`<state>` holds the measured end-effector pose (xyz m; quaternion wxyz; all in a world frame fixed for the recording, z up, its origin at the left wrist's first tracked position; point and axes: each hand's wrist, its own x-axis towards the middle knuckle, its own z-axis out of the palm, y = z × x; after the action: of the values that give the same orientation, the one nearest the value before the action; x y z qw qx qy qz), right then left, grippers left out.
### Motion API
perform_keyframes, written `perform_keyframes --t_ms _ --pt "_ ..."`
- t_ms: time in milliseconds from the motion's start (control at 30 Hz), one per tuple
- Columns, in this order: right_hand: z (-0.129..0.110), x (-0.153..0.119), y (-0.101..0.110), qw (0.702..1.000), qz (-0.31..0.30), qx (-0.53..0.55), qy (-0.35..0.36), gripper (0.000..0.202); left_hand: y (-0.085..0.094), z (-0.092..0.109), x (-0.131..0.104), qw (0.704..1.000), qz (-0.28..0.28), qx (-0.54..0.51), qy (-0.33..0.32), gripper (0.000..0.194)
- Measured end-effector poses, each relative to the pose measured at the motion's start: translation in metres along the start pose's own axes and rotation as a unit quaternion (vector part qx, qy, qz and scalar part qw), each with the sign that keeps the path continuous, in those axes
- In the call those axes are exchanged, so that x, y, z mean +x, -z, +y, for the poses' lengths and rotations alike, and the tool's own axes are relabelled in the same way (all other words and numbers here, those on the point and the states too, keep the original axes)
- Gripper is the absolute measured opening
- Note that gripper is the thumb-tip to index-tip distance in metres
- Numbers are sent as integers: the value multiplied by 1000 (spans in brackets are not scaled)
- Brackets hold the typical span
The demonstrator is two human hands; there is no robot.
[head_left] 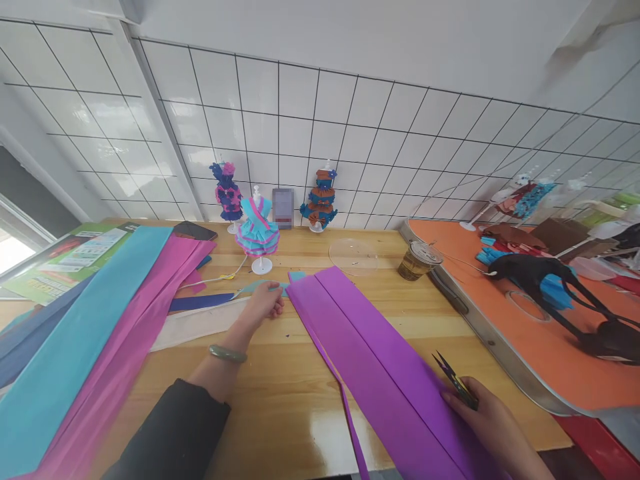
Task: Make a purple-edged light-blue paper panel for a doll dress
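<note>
My left hand (pixel 267 301) is over the table with its fingers curled, beside the far left end of the purple crepe paper (pixel 350 347). A thin teal strip (pixel 250 288) passes by its fingertips; whether the fingers pinch it is hidden. The purple paper lies in long folded sheets, with a narrow purple strip (pixel 347 407) hanging along its left edge. At the lower right, my right hand (pixel 480 407) holds small black-and-yellow thread snips (pixel 453 377), their pointed blades parted and facing away from me. That hand is over the right edge of the purple paper.
Long blue (pixel 100 313) and pink paper sheets (pixel 130 340) lie at left, near a white strip (pixel 200 325). Small dressed mannequins (pixel 257 230) stand along the tiled wall. A lidded cup (pixel 419 260) is by an orange board (pixel 500 293) with a black strapped item (pixel 530 273).
</note>
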<state>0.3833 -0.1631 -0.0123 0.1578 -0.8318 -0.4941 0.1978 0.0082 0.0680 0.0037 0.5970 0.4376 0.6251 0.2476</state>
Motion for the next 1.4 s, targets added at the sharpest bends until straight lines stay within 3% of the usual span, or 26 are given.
perform_keyframes --t_ms 333,567,700,833,900,967,1067,1267,1400 --pt "3 2 0 1000 3 21 11 28 -1 12 3 996 -72 54 7 33" --pt "0 1 1 1000 -8 20 8 28 -5 0 -1 992 -120 39 -22 28" --pt "-11 -2 5 998 58 20 -8 33 -14 -8 -10 987 -157 19 -30 24" --pt "-44 -11 10 992 120 30 -21 39 -23 -11 -21 984 -175 2 -24 23" --pt "-70 -17 7 993 81 81 28 39 -27 -11 -24 984 -174 -8 -20 22" --pt "-100 -22 -1 988 8 129 89 40 -28 -12 -24 985 -172 -18 -17 22" --pt "-138 -25 -21 970 -100 182 125 42 -29 -16 -21 985 -166 -32 -17 24" --pt "-177 -10 -63 932 -219 282 57 45 -27 -20 -19 983 -173 -52 -23 23" --pt "-192 -1 -74 918 -270 288 20 44 -27 -18 -19 983 -176 -51 -8 21"
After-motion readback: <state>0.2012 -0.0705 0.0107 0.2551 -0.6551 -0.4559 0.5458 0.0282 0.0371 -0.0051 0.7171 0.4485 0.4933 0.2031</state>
